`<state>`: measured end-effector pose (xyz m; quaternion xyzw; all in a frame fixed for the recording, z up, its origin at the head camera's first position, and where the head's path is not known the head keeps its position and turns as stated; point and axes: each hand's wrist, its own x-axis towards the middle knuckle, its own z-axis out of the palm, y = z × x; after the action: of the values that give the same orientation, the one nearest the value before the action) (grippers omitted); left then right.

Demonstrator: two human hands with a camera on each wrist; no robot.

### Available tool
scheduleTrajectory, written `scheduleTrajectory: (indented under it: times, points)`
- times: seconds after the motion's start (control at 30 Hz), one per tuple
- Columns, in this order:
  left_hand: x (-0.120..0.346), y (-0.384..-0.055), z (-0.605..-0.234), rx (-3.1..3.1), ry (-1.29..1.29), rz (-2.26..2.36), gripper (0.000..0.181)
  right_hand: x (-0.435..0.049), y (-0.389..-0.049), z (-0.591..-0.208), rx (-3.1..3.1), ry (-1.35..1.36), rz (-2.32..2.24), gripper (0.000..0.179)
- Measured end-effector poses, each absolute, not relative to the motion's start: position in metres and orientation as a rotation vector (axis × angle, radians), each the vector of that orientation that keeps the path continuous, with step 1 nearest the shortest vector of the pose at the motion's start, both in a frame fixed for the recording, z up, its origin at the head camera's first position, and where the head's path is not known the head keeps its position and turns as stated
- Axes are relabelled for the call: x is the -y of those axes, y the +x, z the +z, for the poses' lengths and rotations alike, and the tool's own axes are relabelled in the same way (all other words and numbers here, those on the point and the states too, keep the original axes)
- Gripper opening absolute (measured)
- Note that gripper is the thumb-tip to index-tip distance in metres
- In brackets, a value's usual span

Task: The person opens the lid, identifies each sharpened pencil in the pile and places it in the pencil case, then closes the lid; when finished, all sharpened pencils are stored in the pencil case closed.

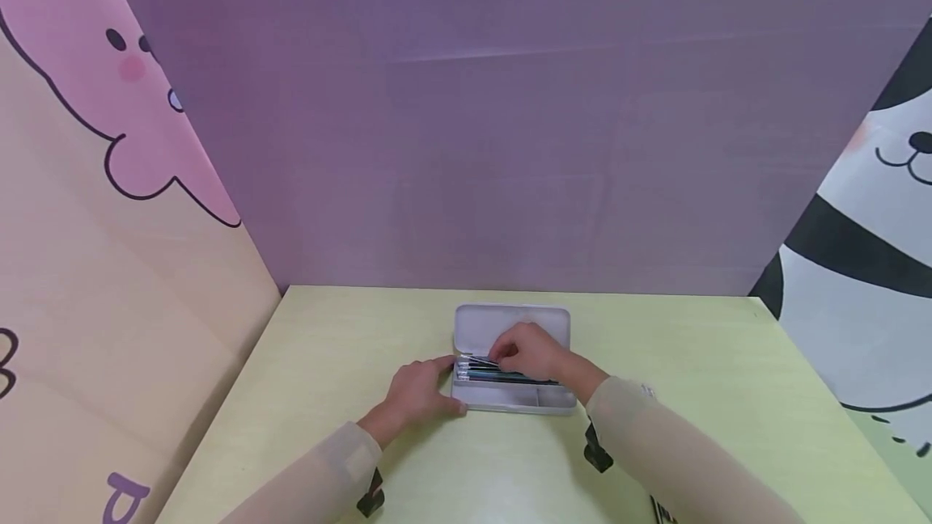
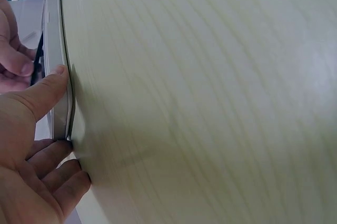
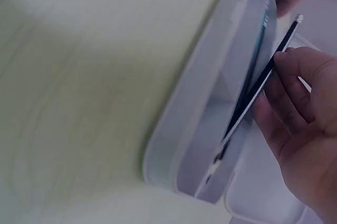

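A pale grey pencil case [image 1: 502, 397] lies on the table with its lid [image 1: 475, 326] folded back behind it. Several dark and blue-green pencils [image 1: 484, 376] lie lengthwise in its rear compartment, white ends to the left. My left hand [image 1: 418, 390] holds the left end of the case, thumb [image 2: 51, 87] against the front wall and fingers round the side. Over the compartment, my right hand [image 1: 535, 350] pinches a dark pencil [image 3: 258, 88] between thumb and fingers. That pencil slants with its white-tipped end raised and its other end low inside the case.
The front part of the case has a small divider [image 1: 538, 397] near its right end. A light wood-grain table [image 1: 349, 330] meets a purple panel [image 1: 466, 144] behind. Near the front edge, a striped item [image 1: 661, 510] shows partly beneath the right sleeve [image 1: 677, 443].
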<state>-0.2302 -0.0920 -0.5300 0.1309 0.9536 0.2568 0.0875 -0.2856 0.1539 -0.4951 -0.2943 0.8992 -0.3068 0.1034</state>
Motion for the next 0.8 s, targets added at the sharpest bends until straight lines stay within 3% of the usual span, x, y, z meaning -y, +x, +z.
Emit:
scheduleTrajectory:
  times: [0.8]
  points:
    - [0.0930, -0.2312, -0.5341, -2.859, 0.431, 0.730, 0.087, -0.1454, -0.2782, -0.4999, -2.694, -0.859, -0.767, 0.015]
